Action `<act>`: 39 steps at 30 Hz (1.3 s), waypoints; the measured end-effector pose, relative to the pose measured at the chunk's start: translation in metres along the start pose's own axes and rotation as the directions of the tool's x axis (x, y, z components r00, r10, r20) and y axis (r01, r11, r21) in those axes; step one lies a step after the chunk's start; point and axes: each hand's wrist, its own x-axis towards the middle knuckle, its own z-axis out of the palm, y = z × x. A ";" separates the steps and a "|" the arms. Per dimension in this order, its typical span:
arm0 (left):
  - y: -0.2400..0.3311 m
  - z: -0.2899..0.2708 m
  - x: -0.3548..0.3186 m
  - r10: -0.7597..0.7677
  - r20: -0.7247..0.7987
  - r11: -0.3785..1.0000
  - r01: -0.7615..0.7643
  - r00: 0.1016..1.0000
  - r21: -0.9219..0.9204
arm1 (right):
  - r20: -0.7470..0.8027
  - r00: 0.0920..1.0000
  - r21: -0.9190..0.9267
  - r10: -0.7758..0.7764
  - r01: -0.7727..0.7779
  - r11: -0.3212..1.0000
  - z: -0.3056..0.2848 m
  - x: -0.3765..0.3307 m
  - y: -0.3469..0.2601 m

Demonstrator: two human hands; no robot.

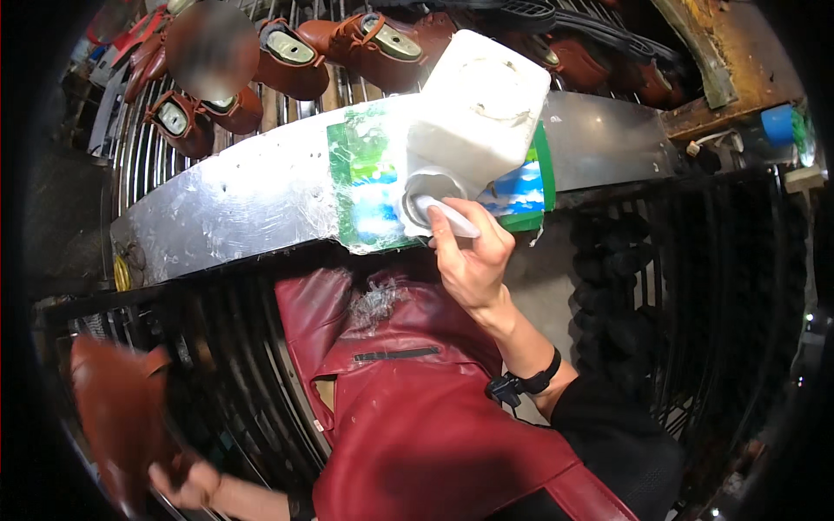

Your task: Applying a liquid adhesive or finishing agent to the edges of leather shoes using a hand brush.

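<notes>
My right hand (476, 256) is closed around a pale, flat-handled tool (459, 219), perhaps a brush. Its far end reaches into the round mouth of a white plastic jug (478, 113), where I cannot make it out. The jug lies tilted on a metal ledge, its mouth turned toward me. At the lower left, my left hand (187, 486) grips a brown leather shoe (122, 408), held low beside the ledge. Both the shoe and this hand are blurred.
Several brown shoes (382, 48) stand on a rack of metal bars beyond the metal ledge (243, 208). A green-edged printed sheet (373, 182) covers the ledge under the jug. Dark soles (599, 30) lie at the top right. A red apron (417, 434) covers my lap.
</notes>
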 end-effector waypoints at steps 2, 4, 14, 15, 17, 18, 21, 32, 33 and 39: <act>-0.085 0.025 -0.016 -0.195 0.110 0.978 0.201 0.975 -0.052 | 0.010 1.000 -0.028 0.006 -0.006 1.000 0.005 -0.002 -0.006; -0.151 0.072 -0.042 -0.327 0.525 0.917 0.397 0.786 -0.023 | 0.012 1.000 -0.072 0.018 -0.017 0.997 0.010 -0.004 -0.013; -0.235 0.119 -0.036 -0.090 0.870 0.559 -0.699 0.484 0.447 | 0.260 0.690 0.592 0.676 -0.667 0.453 0.005 0.008 -0.056; -0.248 0.120 -0.043 0.034 0.956 0.530 -0.816 0.292 0.230 | 0.345 0.698 0.603 0.628 -0.677 0.421 0.012 0.007 -0.058; -0.270 0.106 -0.043 0.060 0.996 0.419 -0.907 0.063 0.032 | 0.452 0.696 0.549 0.557 -0.710 0.441 0.026 -0.001 -0.052; -0.271 0.100 -0.047 0.042 0.998 0.357 -0.933 0.054 0.035 | 0.509 0.696 0.546 0.507 -0.716 0.435 0.036 -0.005 -0.047; -0.271 0.090 -0.046 0.046 0.991 0.340 -0.934 0.128 0.105 | 0.621 0.687 0.546 0.377 -0.724 0.420 0.066 -0.017 -0.038; -0.268 0.092 -0.044 0.056 0.991 0.343 -0.935 0.119 0.093 | 0.539 0.768 0.387 0.346 -0.591 0.708 0.136 0.035 -0.035; -0.266 0.094 -0.046 0.051 0.989 0.355 -0.928 0.138 0.111 | 0.553 0.756 0.355 0.351 -0.595 0.721 0.143 0.044 -0.029; -0.263 0.102 -0.047 0.058 0.985 0.370 -0.920 0.163 0.131 | 0.641 0.702 0.388 0.310 -0.645 0.658 0.119 0.040 -0.032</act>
